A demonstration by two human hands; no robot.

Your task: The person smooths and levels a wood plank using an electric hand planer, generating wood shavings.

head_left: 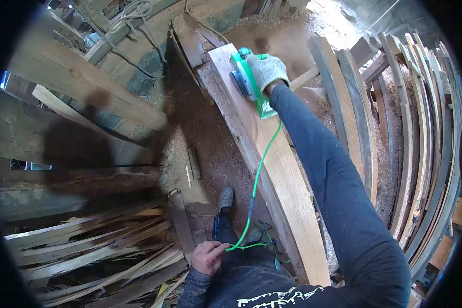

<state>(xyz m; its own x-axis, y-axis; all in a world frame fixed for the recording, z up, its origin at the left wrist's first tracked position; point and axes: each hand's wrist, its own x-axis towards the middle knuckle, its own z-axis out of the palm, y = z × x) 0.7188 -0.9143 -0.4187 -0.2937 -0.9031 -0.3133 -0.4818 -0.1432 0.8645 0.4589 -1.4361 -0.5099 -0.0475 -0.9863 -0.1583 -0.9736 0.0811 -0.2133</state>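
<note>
My gloved right hand (267,70) is clamped round the green electric planer (250,82), which sits flat near the far end of the long plank (285,179). My bare left hand (208,256) pinches its green cord (258,172) — low, beside my knee — sawdust all round.

a long plank (277,169) carries a green planer (249,82), sawdust-covered ground (210,149) beneath.

A green electric hand planer (249,82) sits flat on the far end of a long, pale, slightly curved wooden plank (282,179). Its bright green power cord (259,169) trails back along the plank's left edge, down to a loose loop near the floor.
</note>
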